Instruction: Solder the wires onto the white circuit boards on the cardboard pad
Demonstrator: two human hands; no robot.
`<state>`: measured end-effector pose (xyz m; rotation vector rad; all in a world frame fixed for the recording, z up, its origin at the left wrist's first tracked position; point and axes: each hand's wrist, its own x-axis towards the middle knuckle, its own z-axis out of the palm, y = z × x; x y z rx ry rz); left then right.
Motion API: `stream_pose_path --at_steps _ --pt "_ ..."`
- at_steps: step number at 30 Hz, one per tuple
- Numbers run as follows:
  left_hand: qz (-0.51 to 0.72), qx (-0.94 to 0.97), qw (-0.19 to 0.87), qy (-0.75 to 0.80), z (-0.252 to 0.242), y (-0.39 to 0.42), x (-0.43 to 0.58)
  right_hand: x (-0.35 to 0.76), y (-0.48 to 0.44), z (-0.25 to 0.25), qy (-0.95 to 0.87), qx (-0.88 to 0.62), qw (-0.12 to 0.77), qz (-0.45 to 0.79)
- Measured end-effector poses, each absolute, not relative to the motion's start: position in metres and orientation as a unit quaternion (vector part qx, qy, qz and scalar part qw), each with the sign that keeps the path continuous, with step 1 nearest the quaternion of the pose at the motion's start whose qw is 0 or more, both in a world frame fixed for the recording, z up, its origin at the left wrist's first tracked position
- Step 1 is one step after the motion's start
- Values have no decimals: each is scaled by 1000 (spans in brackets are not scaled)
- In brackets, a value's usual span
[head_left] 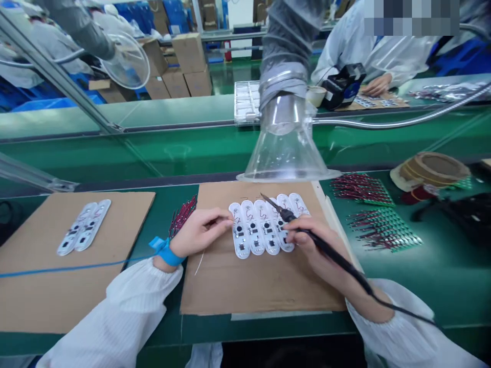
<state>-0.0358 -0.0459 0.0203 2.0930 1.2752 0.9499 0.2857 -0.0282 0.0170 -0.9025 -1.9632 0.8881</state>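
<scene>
Soldering iron (333,253) clamped in right hand (310,245) over white circuit boards (255,230), left hand (199,232) pinched at their edge; slip could scorch them.

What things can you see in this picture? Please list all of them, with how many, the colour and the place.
soldering iron: one, black, in the right hand, tip above the row of boards
circuit boards: about six, white, in a row on the centre cardboard
circuit boards: two, white, on the left cardboard
cardboard sheets: two, brown, on the bench
workbench: one, green, under everything here
wired panels: two, green with red wires, right of the centre cardboard
fume extractor hood: one, clear, above the boards
shipping boxes: several, brown, in the background
co-worker: one, white coat, across the bench
wrist strap: one, blue, on the left wrist
left hand: one, fingers at the boards
right hand: one, gripping the iron
</scene>
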Motion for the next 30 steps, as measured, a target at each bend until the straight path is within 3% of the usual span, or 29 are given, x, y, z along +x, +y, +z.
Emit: stream_pose_path --at_steps 6,14,20,30 --pt "328 825 287 359 39 -63 30 270 -68 17 -825 -393 354 201" --pt "271 830 271 406 31 -67 17 325 -83 2 -828 -437 330 122" --pt "383 817 135 409 25 -39 17 366 -87 -9 -757 -469 423 163" --pt "350 850 86 384 7 -33 64 397 -96 -34 -581 -531 588 187"
